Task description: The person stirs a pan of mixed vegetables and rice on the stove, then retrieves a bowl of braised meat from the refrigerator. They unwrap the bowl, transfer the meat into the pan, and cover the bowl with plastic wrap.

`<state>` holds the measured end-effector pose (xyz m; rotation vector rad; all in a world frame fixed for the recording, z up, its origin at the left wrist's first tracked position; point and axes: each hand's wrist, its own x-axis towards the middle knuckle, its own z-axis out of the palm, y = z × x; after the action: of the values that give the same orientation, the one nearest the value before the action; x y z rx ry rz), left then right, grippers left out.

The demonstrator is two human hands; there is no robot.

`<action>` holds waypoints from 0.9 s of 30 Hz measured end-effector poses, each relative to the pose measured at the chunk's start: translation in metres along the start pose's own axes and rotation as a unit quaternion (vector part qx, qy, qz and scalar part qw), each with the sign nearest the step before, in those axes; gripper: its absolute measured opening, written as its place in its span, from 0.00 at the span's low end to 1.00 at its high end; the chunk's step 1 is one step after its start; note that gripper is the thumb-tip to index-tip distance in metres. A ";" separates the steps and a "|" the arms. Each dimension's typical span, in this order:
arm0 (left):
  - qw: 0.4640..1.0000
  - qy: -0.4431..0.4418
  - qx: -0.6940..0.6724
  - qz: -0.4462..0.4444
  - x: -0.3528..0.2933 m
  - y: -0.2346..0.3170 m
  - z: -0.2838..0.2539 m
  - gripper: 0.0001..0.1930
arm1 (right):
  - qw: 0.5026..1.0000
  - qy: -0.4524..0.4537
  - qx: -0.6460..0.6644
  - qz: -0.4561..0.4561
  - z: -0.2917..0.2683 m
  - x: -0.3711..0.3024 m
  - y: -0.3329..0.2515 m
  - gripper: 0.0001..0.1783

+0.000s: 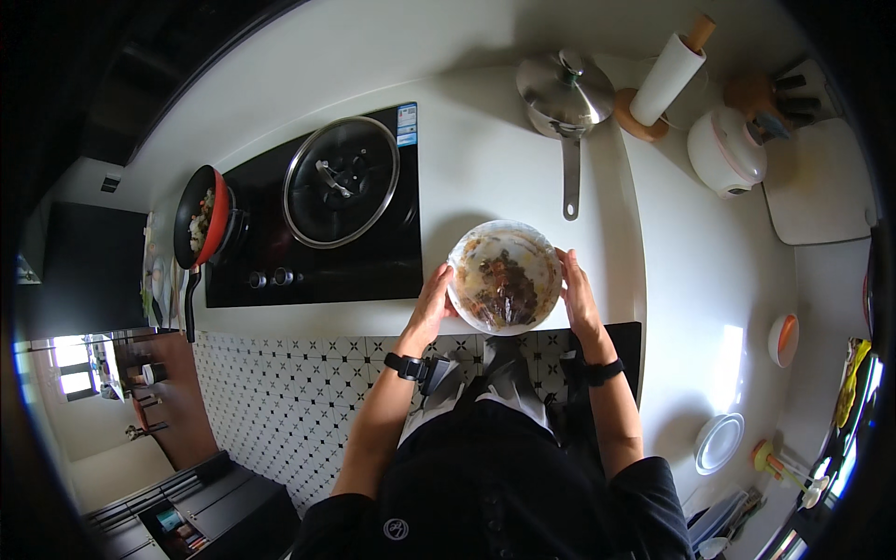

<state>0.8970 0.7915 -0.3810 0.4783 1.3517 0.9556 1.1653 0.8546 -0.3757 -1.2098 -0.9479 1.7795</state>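
A white bowl (505,277) is held between my two hands, over the front edge of the counter by the cooktop's right side. Brown, chopped-looking food lies in it, with smears up the inner wall. Shiny highlights over the food look like clear film, but I cannot tell for certain. My left hand (431,303) grips the bowl's left side, fingers curled along the rim. On the opposite side, my right hand (581,297) presses against the rim with its fingers pointing away from me. The undersides of the fingers are partly hidden by the bowl.
A glass lid (313,210) rests on the black cooktop (373,287). Left of it is a red frying pan (217,224) with food inside. Behind the bowl stands a lidded saucepan (551,119), handle toward me. A paper towel holder (644,117) and white rice cooker (723,154) stand right.
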 end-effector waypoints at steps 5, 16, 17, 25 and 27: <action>0.988 -0.077 -0.127 0.031 -0.059 0.002 -0.034 0.28 | 0.996 -0.025 0.007 -0.080 0.052 -0.044 0.011 0.36; 0.919 -0.049 -0.302 0.246 -0.371 -0.058 -0.335 0.33 | 0.976 -0.201 0.087 0.012 0.409 -0.260 0.084 0.37; 0.913 -0.018 -0.309 0.268 -0.403 -0.068 -0.374 0.32 | 0.965 -0.243 0.101 0.020 0.451 -0.279 0.100 0.38; 0.812 0.206 -0.399 0.373 -0.645 -0.133 -0.626 0.35 | 0.875 -0.449 0.043 0.174 0.782 -0.379 0.211 0.40; 0.782 0.252 -0.413 0.392 -0.691 -0.140 -0.678 0.35 | 0.826 -0.517 0.050 0.218 0.861 -0.397 0.232 0.39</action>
<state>0.3365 0.0076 -0.2138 0.0626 1.0012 2.3677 0.4054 0.2692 -0.1977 -0.2947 -1.1580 2.9124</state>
